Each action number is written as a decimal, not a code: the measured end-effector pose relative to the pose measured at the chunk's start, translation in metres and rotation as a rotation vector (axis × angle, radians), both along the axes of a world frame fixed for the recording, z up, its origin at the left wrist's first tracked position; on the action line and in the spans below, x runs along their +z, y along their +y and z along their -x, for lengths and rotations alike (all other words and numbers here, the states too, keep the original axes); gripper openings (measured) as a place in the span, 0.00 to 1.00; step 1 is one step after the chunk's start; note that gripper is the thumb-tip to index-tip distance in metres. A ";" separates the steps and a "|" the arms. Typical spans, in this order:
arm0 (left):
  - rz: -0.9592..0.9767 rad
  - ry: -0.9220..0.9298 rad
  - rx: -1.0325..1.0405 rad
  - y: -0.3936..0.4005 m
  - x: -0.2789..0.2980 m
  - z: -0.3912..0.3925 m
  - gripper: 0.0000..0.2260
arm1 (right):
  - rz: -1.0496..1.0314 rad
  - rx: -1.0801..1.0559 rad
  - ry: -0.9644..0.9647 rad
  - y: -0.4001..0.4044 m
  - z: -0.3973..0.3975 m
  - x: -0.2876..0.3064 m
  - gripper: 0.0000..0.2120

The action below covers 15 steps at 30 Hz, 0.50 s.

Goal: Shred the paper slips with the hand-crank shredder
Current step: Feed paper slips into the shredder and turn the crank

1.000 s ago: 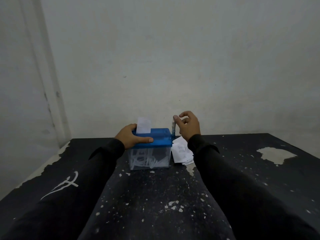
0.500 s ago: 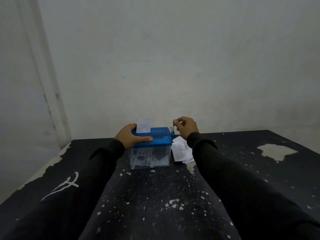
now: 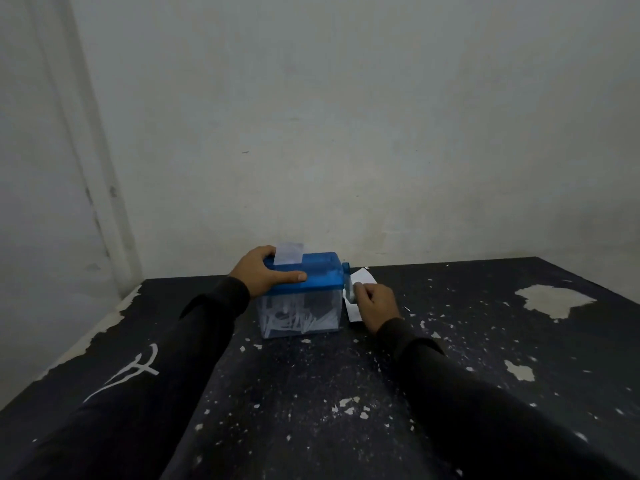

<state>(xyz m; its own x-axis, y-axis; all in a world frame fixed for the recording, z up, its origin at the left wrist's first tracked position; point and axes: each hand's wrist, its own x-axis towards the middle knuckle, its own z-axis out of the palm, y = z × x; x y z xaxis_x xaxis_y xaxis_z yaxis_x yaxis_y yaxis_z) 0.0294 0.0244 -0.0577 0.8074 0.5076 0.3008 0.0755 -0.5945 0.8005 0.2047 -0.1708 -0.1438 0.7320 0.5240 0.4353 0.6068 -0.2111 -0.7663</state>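
Observation:
A small hand-crank shredder (image 3: 313, 277) with a blue lid and a clear bin full of white paper strips stands on the black table near the wall. A white paper slip (image 3: 289, 252) sticks up out of the slot in the lid. My left hand (image 3: 265, 271) grips the lid's left end, thumb along its front edge. On the shredder's right side my right hand (image 3: 375, 303) grips the crank handle (image 3: 350, 292), which points downward. More white paper slips (image 3: 362, 277) lie on the table just right of the shredder, partly hidden by my right hand.
The black table (image 3: 311, 393) has chipped paint with pale flecks and a large bare patch (image 3: 554, 301) at the right. A pale wall (image 3: 346, 133) stands right behind the shredder. The table's left edge (image 3: 104, 323) runs along a gap beside the side wall.
My right hand has swung the crank from its top position down to the shredder's lower right side. The slip has sunk a little into the slot. My left hand has stayed on the lid.

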 end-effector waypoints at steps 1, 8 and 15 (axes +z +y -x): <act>-0.002 0.006 0.004 0.001 0.000 0.000 0.28 | -0.067 0.009 -0.006 -0.003 0.006 0.000 0.24; -0.012 0.018 0.025 0.002 0.001 -0.001 0.39 | -0.357 0.138 -0.078 -0.007 0.018 0.030 0.16; -0.017 0.022 0.026 0.006 0.000 -0.001 0.40 | -0.291 0.101 -0.047 0.015 -0.005 0.079 0.09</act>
